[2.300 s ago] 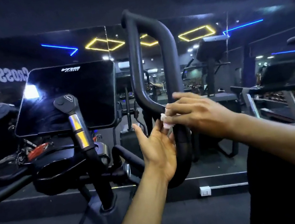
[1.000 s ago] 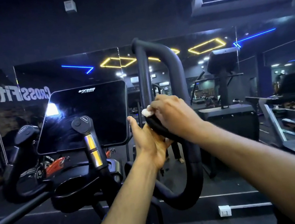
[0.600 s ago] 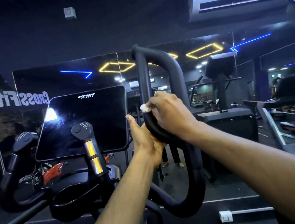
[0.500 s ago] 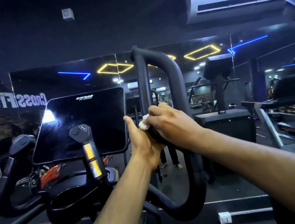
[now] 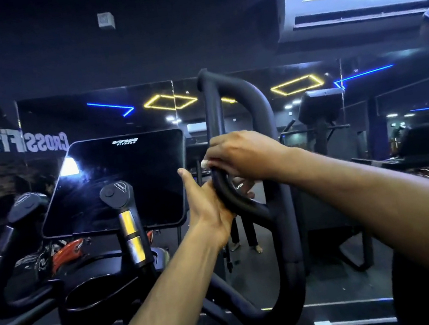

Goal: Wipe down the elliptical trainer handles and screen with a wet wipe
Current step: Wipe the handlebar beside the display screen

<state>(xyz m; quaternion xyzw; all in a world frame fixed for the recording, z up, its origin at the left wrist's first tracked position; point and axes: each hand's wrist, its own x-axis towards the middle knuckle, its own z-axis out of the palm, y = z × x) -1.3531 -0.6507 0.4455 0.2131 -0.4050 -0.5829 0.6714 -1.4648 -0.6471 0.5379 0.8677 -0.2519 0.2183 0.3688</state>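
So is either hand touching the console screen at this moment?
No, both the left hand and right hand are on the looped handle, beside the screen.

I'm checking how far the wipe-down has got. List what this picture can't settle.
- White wet wipe, head view: only a corner shows; the right hand covers the rest.
- Black looped foam handle: both hands hide the wiped section.
- Dark glossy console screen: glare and dim light hide whether it is clean.
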